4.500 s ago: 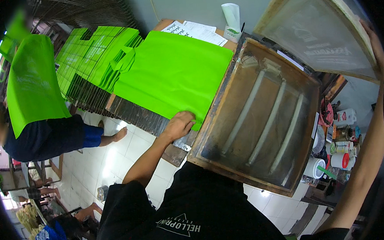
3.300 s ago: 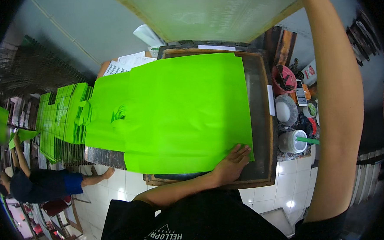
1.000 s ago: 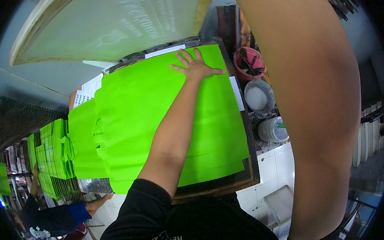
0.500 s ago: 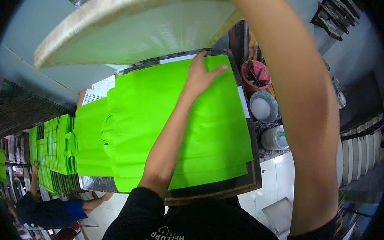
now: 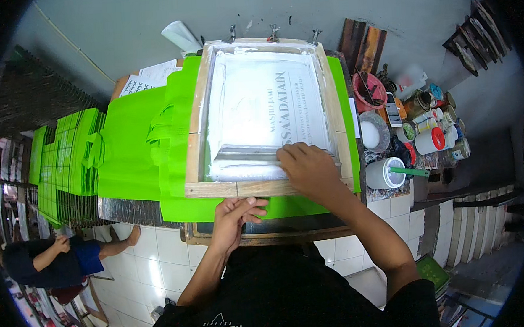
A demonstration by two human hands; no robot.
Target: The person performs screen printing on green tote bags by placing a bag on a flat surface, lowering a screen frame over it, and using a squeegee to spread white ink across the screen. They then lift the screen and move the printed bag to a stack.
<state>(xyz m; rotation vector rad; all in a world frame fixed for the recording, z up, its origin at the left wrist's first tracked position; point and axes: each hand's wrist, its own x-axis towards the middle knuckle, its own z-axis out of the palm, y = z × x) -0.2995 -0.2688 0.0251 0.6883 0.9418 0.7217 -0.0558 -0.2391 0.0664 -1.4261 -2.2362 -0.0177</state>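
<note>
A wooden-framed printing screen lies flat over green fabric sheets on the table. Its mesh carries white ink and printed lettering. My right hand grips a squeegee that lies crosswise near the screen's front rail; the fingers cover part of its right half. Just in front of that rail is my left hand, palm partly turned up, its fingers loosely bent and apart with nothing in them. Whether it touches the frame I cannot tell. Clamps stand at the screen's far edge.
To the right, a cluttered side table holds a red bucket, a white tub with a green-handled tool, and several paint cans. More green fabric spreads leftward onto a wire rack. A person is at lower left.
The raised screen has come down flat onto the green fabric. My left hand has drawn back from the fabric's far edge to the front rail; my right hand is now on the squeegee.
</note>
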